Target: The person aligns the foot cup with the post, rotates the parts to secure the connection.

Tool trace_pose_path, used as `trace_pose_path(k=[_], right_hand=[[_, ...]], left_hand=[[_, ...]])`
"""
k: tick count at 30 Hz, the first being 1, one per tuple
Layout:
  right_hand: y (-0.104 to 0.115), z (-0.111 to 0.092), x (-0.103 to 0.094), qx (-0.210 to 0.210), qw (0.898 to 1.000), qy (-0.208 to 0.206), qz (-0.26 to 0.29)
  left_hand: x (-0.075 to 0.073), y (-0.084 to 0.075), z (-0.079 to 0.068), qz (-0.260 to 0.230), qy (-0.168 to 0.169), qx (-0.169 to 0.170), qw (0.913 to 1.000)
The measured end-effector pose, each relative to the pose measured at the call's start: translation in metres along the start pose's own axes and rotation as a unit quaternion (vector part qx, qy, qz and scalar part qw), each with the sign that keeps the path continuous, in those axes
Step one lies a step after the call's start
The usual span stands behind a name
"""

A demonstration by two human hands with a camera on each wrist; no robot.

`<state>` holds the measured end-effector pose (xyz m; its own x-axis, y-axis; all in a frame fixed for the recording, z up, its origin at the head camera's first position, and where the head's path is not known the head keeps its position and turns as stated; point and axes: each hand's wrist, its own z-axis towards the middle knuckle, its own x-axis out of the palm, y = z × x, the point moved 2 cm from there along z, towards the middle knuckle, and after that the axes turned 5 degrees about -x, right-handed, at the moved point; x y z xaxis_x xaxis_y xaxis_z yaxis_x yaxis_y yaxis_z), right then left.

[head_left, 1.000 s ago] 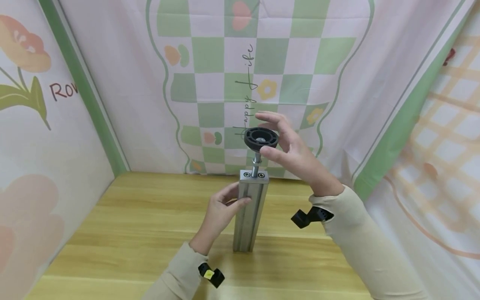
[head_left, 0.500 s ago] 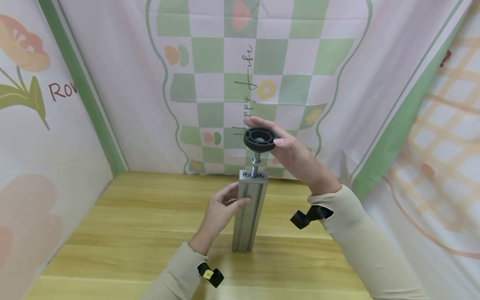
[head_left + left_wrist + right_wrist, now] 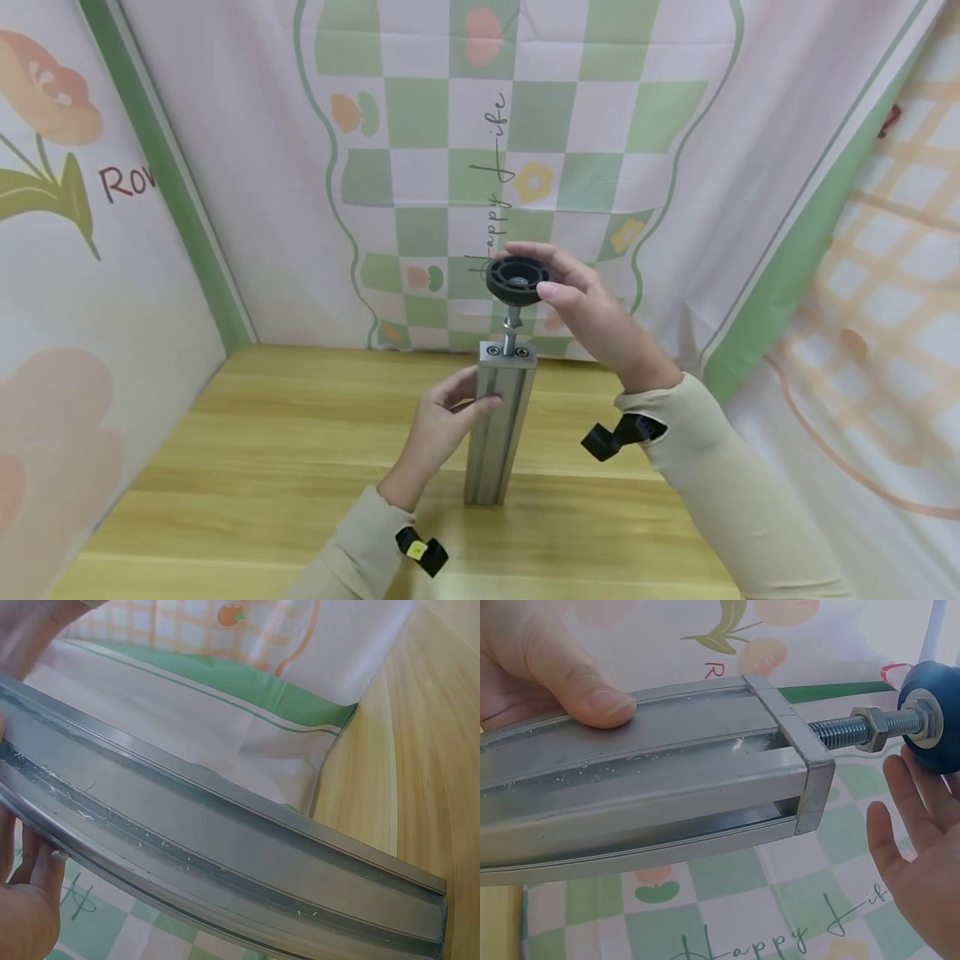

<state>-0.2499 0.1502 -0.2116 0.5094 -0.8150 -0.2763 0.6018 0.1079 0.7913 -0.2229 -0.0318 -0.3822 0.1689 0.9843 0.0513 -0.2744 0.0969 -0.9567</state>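
Observation:
An aluminium profile (image 3: 497, 429) stands upright on the wooden table. My left hand (image 3: 441, 423) grips it near the top, thumb on the near face and fingers behind. Out of the profile's end plate (image 3: 799, 750) rises a threaded rod (image 3: 836, 734) carrying a hex nut (image 3: 872, 729), which sits apart from the plate. The rod bears a round black levelling foot (image 3: 501, 292), its hollow side up. My right hand (image 3: 596, 317) holds the foot at its rim, with the thumb at the near right and the fingers round the far side.
The wooden table (image 3: 262, 467) runs back to a checked fabric curtain (image 3: 420, 108). Printed fabric walls stand on the left (image 3: 60, 292) and right (image 3: 885, 333). A black camera mount is worn on each wrist.
My right hand's thumb and fingers have shifted around the foot's rim, the thumb moving right and then slightly back left. The left hand and the profile have stayed in place.

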Motion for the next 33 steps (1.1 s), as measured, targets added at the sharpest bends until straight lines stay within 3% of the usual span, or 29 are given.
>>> trace_pose_path(k=[6, 13, 22, 25, 33], right_hand=[[0.002, -0.002, -0.002, 0.038, 0.997, -0.022, -0.056], [0.007, 0.001, 0.003, 0.004, 0.997, -0.039, -0.068], [0.010, 0.001, 0.007, -0.019, 0.987, -0.049, -0.152], [0.011, 0.001, 0.008, -0.019, 0.989, -0.029, -0.145], [0.006, 0.002, 0.006, -0.011, 0.999, 0.008, -0.050]], left_hand=[[0.000, -0.001, 0.000, -0.001, -0.001, -0.004, 1.0000], [0.000, -0.001, 0.001, -0.002, 0.003, 0.005, 1.0000], [0.000, 0.000, 0.001, -0.002, 0.001, 0.006, 1.0000], [0.000, 0.000, 0.001, -0.001, -0.001, 0.002, 1.0000], [0.000, 0.001, 0.000, 0.001, 0.001, 0.001, 1.0000]])
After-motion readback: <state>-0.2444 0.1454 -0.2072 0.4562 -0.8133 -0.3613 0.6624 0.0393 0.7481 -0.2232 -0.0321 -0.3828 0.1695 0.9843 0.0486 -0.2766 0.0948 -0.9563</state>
